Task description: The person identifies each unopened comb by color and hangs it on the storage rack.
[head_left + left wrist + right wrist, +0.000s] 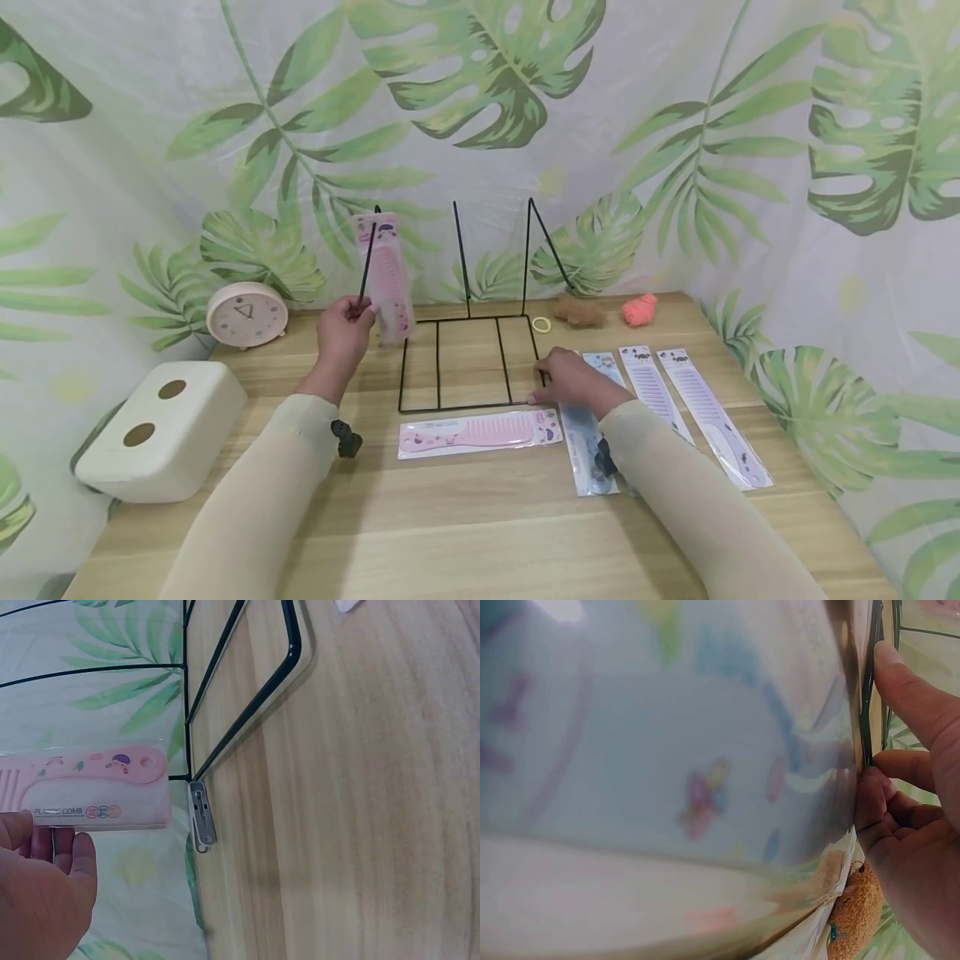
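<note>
My left hand (345,333) pinches a packaged pink comb (388,279) by its edge. The comb stands upright beside the left upright of a black wire rack (457,407). In the left wrist view, the comb's handle end (135,765) shows in its clear sleeve above my fingertips. My right hand (573,379) holds the rack's front right corner, thumb and fingers at the wire. A blue packaged comb (588,450) lies partly under that hand; its blurred package fills much of the right wrist view. Another pink packaged comb (480,431) lies along the rack's front.
Two pale packaged combs (652,387) (716,421) lie at the right. Behind are a yellow ring (541,325), a brown fuzzy item (579,312) and a coral bundle (640,310). A clock (247,315) and white box (161,433) stand left. A nail clipper (201,817) lies by the rack.
</note>
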Demonstrator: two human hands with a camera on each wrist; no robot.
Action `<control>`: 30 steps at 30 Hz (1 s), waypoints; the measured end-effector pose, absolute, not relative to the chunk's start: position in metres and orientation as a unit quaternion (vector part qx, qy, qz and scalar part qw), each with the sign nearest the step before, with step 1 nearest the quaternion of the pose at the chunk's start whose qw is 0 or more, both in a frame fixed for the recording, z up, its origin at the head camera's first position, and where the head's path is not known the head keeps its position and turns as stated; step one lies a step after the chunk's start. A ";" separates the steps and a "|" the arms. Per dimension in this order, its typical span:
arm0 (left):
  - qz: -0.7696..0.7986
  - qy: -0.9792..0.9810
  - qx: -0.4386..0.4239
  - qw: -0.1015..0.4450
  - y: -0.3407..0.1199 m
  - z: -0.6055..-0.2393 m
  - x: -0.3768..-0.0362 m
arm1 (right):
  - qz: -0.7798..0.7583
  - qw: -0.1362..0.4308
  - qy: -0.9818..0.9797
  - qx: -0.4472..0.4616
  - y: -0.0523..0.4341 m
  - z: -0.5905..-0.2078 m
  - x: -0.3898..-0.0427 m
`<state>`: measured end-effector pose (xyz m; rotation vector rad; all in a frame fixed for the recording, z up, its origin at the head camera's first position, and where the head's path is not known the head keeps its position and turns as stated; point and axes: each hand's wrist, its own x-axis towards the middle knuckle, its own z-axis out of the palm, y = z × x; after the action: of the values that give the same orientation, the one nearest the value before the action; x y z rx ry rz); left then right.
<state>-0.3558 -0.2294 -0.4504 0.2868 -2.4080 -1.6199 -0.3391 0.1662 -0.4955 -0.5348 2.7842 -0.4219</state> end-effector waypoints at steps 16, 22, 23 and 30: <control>-0.500 -0.864 0.005 0.059 -0.206 -0.476 -0.313 | -0.143 0.128 0.960 -0.204 0.167 -0.493 -0.338; -0.357 -0.913 -0.188 -0.067 -0.165 -0.486 -0.274 | -0.149 0.130 0.958 -0.206 0.166 -0.492 -0.338; -0.331 -0.917 -0.209 -0.080 -0.159 -0.487 -0.269 | -0.150 0.131 0.958 -0.205 0.166 -0.492 -0.338; -0.208 -0.940 -0.254 -0.095 -0.136 -0.489 -0.248 | -0.152 0.129 0.959 -0.202 0.165 -0.492 -0.336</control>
<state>-0.2483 -0.1365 -0.4892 -0.8503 -3.1453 -0.6954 -0.3356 0.1645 -0.4916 -0.5860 2.7876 -0.4419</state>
